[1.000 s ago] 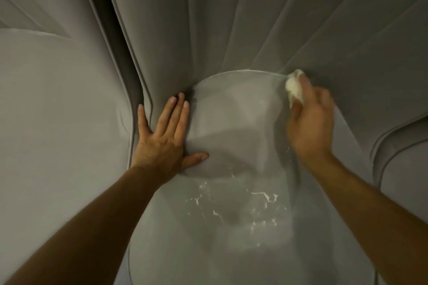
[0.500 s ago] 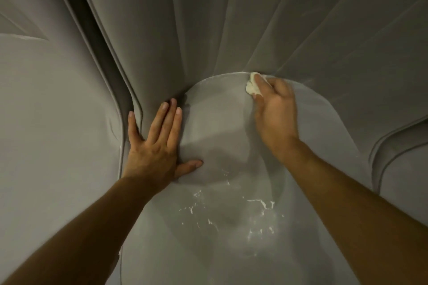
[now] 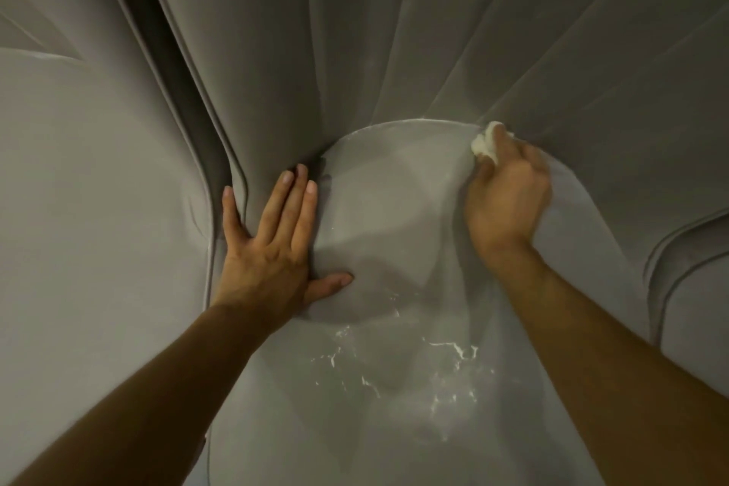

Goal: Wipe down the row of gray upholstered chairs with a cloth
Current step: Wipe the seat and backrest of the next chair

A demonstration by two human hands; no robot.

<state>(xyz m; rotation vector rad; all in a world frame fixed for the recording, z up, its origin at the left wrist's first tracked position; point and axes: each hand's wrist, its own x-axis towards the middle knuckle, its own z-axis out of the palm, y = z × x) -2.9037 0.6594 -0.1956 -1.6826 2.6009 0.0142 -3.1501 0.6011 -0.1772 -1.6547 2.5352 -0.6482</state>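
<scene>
We judge the job partway done: whether the neighbouring chair (image 3: 98, 209) left of the middle seat (image 3: 394, 189) has been wiped we cannot tell, white streaks (image 3: 445, 363) on the seat's front look unwiped, and another chair (image 3: 698, 288) waits to its right. Our left hand (image 3: 272, 249) presses flat, fingers straight, on the seat's left edge; our right hand (image 3: 509, 193) grips the balled cloth (image 3: 487, 144) at the seat's back right rim.

light: dim, soft shadows | dark gap (image 3: 157, 51): narrow, unlit | neighbor seat (image 3: 79, 249) gray, L of gap | 2nd seat (image 3: 694, 308) far R of gap
</scene>
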